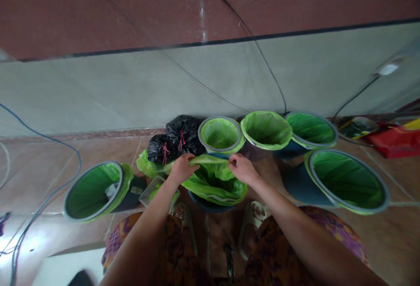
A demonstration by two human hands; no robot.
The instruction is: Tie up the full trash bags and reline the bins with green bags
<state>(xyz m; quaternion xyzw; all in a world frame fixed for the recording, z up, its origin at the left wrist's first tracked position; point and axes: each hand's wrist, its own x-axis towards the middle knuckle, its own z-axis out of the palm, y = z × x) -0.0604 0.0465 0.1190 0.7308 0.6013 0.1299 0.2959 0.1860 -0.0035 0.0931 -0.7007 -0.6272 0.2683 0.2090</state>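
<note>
A blue trash bin (210, 206) stands on the floor between my feet, with a green bin liner (213, 190) spread inside it. My left hand (183, 169) pinches the liner's far edge on the left. On the right, my right hand (243, 168) grips the same edge, and the plastic stretches in a band between the two. The liner's near edge hangs loosely over the bin's front rim. Just left of my left hand are two tied black trash bags (184, 134) with red ties. The bottom of the bin is hidden by the liner.
Several lined bins surround me: one tilted at left (93, 192), a grey-rimmed one (219, 134) behind, others at right (349, 181). A clear plastic container (149, 194) sits by my left foot. A blue cable (55, 139) crosses the left floor; a red object (395, 139) lies far right.
</note>
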